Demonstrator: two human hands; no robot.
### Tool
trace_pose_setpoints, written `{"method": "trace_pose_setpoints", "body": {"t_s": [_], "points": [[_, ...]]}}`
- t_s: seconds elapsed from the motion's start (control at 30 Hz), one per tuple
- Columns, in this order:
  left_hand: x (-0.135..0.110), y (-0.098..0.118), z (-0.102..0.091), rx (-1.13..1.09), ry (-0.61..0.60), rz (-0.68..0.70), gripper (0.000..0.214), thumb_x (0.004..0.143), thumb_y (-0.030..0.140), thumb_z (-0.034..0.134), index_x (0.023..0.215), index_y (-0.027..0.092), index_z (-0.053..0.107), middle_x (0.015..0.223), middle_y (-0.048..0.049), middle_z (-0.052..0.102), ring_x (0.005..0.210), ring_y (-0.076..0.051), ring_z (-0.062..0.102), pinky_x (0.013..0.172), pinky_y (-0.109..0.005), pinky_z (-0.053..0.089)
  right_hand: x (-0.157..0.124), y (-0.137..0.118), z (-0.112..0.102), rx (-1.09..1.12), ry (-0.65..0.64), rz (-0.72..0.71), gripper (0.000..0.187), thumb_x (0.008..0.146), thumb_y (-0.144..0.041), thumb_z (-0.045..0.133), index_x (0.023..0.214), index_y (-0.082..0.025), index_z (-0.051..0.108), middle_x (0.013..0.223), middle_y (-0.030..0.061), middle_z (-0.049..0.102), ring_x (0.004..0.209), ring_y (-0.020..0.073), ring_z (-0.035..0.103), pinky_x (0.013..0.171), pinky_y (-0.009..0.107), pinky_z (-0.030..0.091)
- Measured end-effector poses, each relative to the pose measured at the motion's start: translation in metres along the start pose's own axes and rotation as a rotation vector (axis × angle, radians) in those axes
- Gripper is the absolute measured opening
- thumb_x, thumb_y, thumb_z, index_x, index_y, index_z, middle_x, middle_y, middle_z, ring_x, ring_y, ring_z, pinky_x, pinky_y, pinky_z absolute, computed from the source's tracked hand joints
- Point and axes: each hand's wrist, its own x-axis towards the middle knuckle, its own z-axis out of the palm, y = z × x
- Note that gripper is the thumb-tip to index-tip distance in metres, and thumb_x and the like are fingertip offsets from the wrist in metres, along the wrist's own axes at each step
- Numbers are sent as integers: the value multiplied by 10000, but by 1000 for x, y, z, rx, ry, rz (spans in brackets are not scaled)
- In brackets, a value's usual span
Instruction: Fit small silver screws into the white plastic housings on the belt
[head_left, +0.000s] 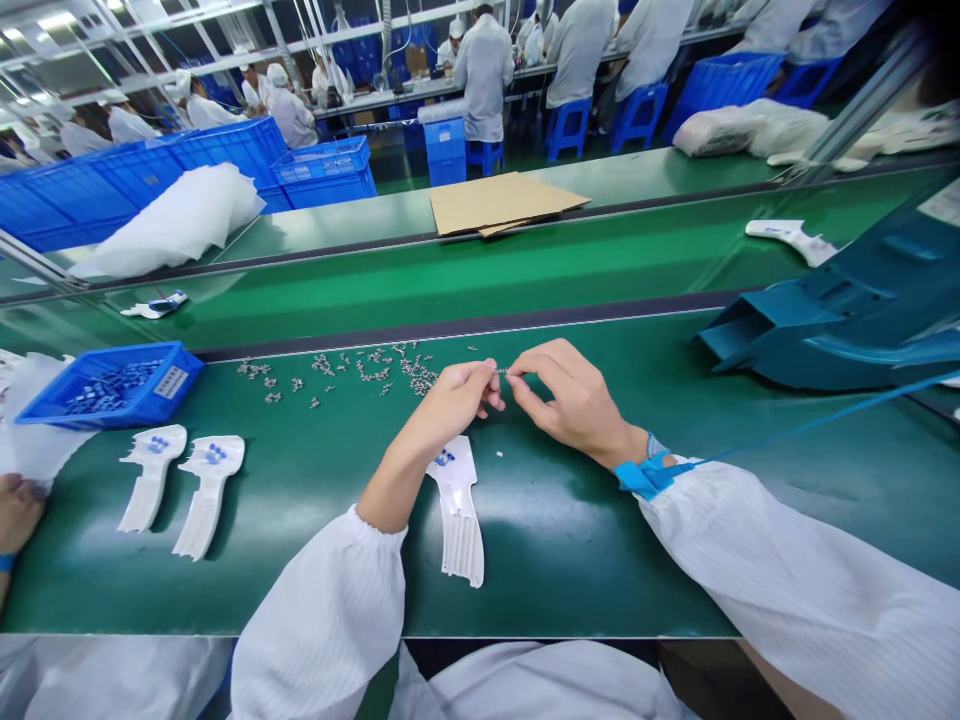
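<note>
My left hand (459, 396) and my right hand (571, 398) meet above the green mat (570, 540), fingertips pinched together on a tiny metal part (502, 372). A blue strap (649, 474) wraps my right wrist. Under my left forearm lies a white plastic handle-shaped piece (459, 510) with a blue insert. Several small metal parts (360, 370) are scattered on the mat just left of my hands.
Two more white plastic pieces (180, 480) lie at the left, by a blue bin (112, 385) of small parts. A teal plastic shell (847, 310) sits at the right. Another person's hand (16, 512) shows at the left edge. Beyond runs a green conveyor (480, 270) with cardboard (499, 203).
</note>
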Motion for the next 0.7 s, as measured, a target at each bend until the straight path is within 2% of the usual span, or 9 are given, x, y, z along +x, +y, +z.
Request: {"method": "trace_pose_setpoints", "body": {"t_s": [0.07,0.17,0.23,0.27,0.33,0.47,0.7], "points": [[0,1,-4,-31,-1,7,461,1050,423,237,864,180,582,744,-40,690,679,-140,685,567,-237,510,0,0,0,13,19,54,97,916,-162,567,924,-252,601,871,56,672,818,235,610,755,396,502],[-3,7,-9,-26,54,59,276,993,411,482,1117,192,595,983,-61,724,846,-155,698,676,-250,532,0,-1,-1,51,35,154,76,921,-183,556,906,-251,586,834,43,648,787,222,608,734,377,500],[-5,12,-10,14,93,100,223,937,358,600,1107,216,627,1043,-47,721,903,-167,681,741,-270,522,0,-1,-2,74,21,192,68,920,-196,553,901,-252,586,838,41,649,784,219,613,729,371,499],[-6,13,-10,41,110,116,176,933,332,606,1062,221,650,1041,-41,723,909,-172,673,760,-280,514,1,-2,-2,80,19,203,66,921,-202,552,898,-253,587,841,41,653,783,219,615,726,370,498],[-7,14,-9,95,133,140,129,953,294,570,992,224,672,1034,-35,726,922,-182,658,808,-304,497,1,-3,-1,77,21,203,66,924,-207,550,897,-253,589,840,41,656,780,218,615,720,367,497],[-7,10,-6,157,118,161,184,1004,292,464,982,221,632,1023,-48,695,952,-197,620,886,-338,452,0,-2,0,27,36,134,73,933,-191,556,913,-248,597,839,45,661,793,223,608,733,378,497],[-8,8,-2,39,30,69,334,1035,408,323,831,226,516,789,-12,589,776,-175,579,785,-324,453,-1,7,-2,14,-20,-15,133,923,-166,569,969,-258,653,930,68,700,884,256,628,804,436,516]]}}
